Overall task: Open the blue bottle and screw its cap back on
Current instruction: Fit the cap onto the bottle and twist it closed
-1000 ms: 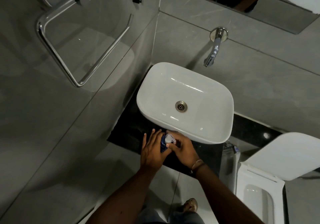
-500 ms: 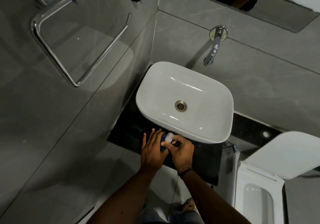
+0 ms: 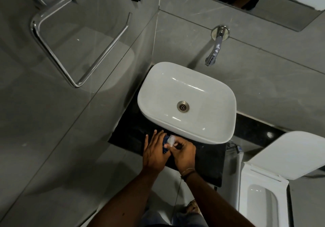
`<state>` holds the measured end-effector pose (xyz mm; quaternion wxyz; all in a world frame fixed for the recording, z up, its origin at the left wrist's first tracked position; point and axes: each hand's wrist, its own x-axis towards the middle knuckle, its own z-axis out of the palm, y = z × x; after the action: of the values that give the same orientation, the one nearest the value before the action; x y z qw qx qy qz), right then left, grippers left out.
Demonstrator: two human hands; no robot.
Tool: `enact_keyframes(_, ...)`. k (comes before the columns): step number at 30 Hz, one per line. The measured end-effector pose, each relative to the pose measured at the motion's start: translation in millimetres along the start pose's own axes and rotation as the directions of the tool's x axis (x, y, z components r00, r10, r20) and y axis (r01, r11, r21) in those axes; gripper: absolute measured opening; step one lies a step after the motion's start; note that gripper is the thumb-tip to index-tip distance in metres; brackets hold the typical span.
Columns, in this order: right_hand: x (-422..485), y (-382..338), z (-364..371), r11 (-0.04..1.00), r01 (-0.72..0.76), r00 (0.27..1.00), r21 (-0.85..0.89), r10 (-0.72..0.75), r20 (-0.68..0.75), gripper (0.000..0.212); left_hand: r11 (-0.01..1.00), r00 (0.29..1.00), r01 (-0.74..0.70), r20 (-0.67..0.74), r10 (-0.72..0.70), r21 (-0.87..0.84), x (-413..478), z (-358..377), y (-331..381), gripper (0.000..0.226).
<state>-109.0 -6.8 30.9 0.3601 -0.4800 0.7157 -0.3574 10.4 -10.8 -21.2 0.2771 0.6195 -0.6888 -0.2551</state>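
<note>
two hands working the cap on a blue bottle at the front of a dark counter

the blue bottle point(image 3: 165, 146) stands on the black counter point(image 3: 207, 158) just in front of the white basin point(image 3: 186, 102), mostly hidden between the hands. the left hand point(image 3: 154, 150) wraps its side with fingers point(image 3: 155, 136) laid together, likely to stop it turning. the right hand point(image 3: 182, 154) pinches the pale translucent cap point(image 3: 171, 140) at the top between thumb and fingertips, a grip suited to twisting. whether the cap is loosening or tightening cannot be told. the wall tap point(image 3: 213, 51) and the open toilet point(image 3: 274, 177) sit well apart.
</note>
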Motion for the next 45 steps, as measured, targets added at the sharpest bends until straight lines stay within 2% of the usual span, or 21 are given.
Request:
enact_keyframes(6,-0.7,1.5,3.3,0.999,-0.035,0.999,0.004,0.035,-0.017,0.032,1.0,1.0,0.003,0.003,-0.003,-0.001,0.1,-0.7,0.5,0.061)
enact_keyframes(27,-5.6,-1.2,3.3,0.998,-0.05,0.999,0.034,0.05,-0.011,0.036,1.0,1.0,-0.006,0.015,0.006,0.025,-2.1,-0.3,-1.6,0.069)
enact_keyframes(35,-2.8,-16.2,4.1,0.989,-0.132,0.99,0.06,0.135,-0.045,0.038,1.0,1.0,0.007,-0.015,-0.007,0.016,-2.1,-1.1,1.3,0.063)
enact_keyframes(38,-3.5,-15.8,3.8,0.991,-0.117,0.992,0.063,0.12,-0.041,0.04,1.0,1.0,0.002,-0.016,-0.002,0.02,-2.5,-1.6,2.0,0.063)
enact_keyframes(45,-4.2,-12.5,0.8,0.996,-0.082,0.995,0.03,0.084,-0.053,0.031,1.0,1.0,-0.002,-0.005,0.002,0.019,-3.3,-2.9,1.0,0.067)
